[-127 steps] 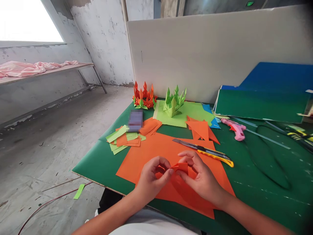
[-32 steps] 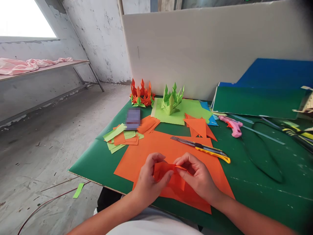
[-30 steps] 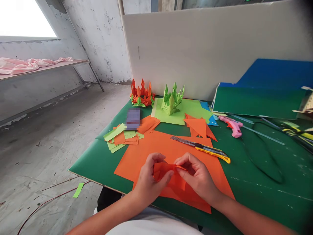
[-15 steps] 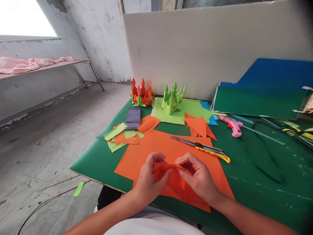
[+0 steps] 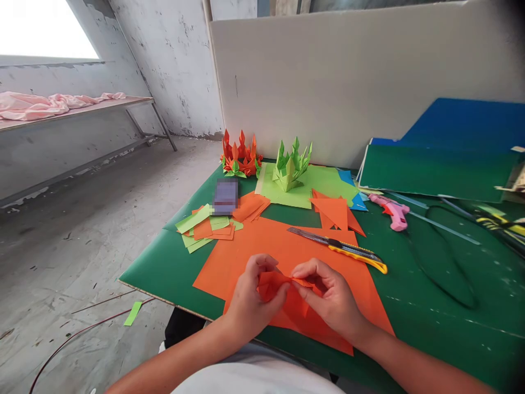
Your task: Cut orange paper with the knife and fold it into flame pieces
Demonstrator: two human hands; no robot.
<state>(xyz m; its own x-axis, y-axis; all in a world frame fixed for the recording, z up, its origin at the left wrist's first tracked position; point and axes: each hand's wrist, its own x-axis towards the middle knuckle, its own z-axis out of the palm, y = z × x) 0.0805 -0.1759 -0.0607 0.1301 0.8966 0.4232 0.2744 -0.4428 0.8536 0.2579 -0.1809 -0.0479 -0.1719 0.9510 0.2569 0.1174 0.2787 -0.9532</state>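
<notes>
Between my two hands is a folded piece of orange paper (image 5: 274, 280). My left hand (image 5: 255, 298) curls round its left part, with the thumb pressed toward the middle. On the right side, my right hand (image 5: 328, 293) pinches the paper's edge between thumb and fingers. Both hands are just above large orange sheets (image 5: 246, 251) spread at the table's near edge. A utility knife (image 5: 340, 247) with a yellow handle lies on these sheets beyond my right hand, its blade pointing left. Some of the folds are hidden behind my fingers.
On the green table (image 5: 430, 328) stand a red-orange paper crown (image 5: 241, 158) and a green one (image 5: 290, 167). Small paper pieces (image 5: 205, 227) lie left, orange triangles (image 5: 334, 210) behind the knife. A pink glue gun (image 5: 391, 210) with its cord rests right.
The view has shifted very slightly. My hands keep their grip on the orange paper, with only small movement of the fingers and of the paper's folds.
</notes>
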